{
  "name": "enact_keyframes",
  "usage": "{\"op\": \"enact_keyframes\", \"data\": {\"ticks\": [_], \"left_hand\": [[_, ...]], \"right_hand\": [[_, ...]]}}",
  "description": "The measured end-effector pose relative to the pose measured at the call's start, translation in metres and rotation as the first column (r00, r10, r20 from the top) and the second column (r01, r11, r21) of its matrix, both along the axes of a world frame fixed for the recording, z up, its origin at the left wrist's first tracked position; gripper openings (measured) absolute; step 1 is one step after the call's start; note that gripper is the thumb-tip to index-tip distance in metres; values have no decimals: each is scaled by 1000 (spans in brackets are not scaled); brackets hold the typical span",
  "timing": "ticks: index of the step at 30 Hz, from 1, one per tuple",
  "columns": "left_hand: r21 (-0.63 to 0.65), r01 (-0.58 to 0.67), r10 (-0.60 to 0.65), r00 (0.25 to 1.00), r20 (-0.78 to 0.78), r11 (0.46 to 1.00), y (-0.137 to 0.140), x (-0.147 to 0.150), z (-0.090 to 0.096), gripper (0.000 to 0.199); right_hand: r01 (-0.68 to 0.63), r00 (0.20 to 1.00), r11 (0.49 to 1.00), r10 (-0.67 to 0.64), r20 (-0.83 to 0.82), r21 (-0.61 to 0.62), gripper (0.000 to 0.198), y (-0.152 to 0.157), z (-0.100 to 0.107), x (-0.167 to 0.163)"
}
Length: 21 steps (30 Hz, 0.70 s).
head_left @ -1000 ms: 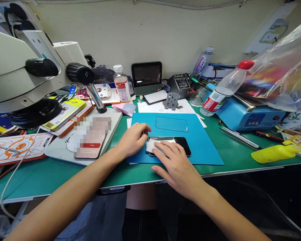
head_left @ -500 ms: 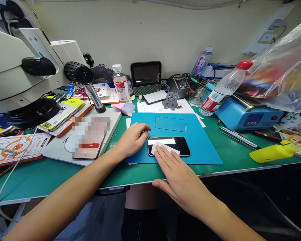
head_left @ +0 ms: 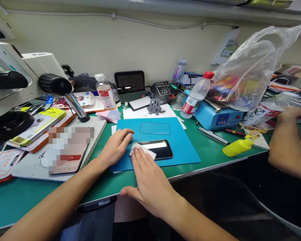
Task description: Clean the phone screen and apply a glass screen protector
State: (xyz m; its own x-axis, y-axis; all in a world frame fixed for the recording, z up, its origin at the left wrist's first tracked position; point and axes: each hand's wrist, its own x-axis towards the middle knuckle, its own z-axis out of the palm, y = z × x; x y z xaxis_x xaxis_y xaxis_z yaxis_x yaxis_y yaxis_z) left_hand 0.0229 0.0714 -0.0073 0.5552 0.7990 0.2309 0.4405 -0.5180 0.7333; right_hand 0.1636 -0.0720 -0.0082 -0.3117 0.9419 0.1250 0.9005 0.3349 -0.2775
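A black-screened phone (head_left: pixel 163 149) lies flat on a blue mat (head_left: pixel 183 147). My right hand (head_left: pixel 149 175) lies over its left part, fingers straight and together, thumb held out. Beneath those fingers is a white wipe (head_left: pixel 152 154), pressed on the glass and not pinched. My left hand (head_left: pixel 116 145) rests on the mat beside the phone's upper left corner. Its fingers are loosely bent with nothing visible in them, and their undersides are hidden. Behind the phone, a clear screen sheet with a black outline (head_left: pixel 155 128) lies on the mat.
At left, a microscope (head_left: pixel 55 83) stands by a lit phone (head_left: pixel 71 159) on a pale base. Bottles, including a red-capped one (head_left: pixel 195 95), a blue device (head_left: pixel 218 115) and a yellow bottle (head_left: pixel 237 147) stand at right. Another person's arm (head_left: pixel 286 144) reaches in at far right.
The camera view has turned to the right, bringing another person's arm into sight. My right hand and the wipe have shifted slightly toward the phone's left end. My left hand stays beside the phone.
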Motion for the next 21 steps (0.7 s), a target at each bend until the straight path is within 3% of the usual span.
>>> {"op": "enact_keyframes", "data": {"ticks": [10, 15, 21], "left_hand": [[-30, 22, -24, 998, -61, 999, -2, 1, 3, 35], [-41, 39, -42, 995, -88, 998, -3, 1, 2, 37], [-25, 62, -64, 994, -90, 998, -4, 1, 2, 37]], "right_hand": [[35, 995, 998, -30, 97, -52, 94, -24, 6, 43], [86, 987, 996, -83, 134, -18, 92, -35, 3, 69], [58, 987, 998, -57, 152, -3, 98, -44, 1, 89]]}}
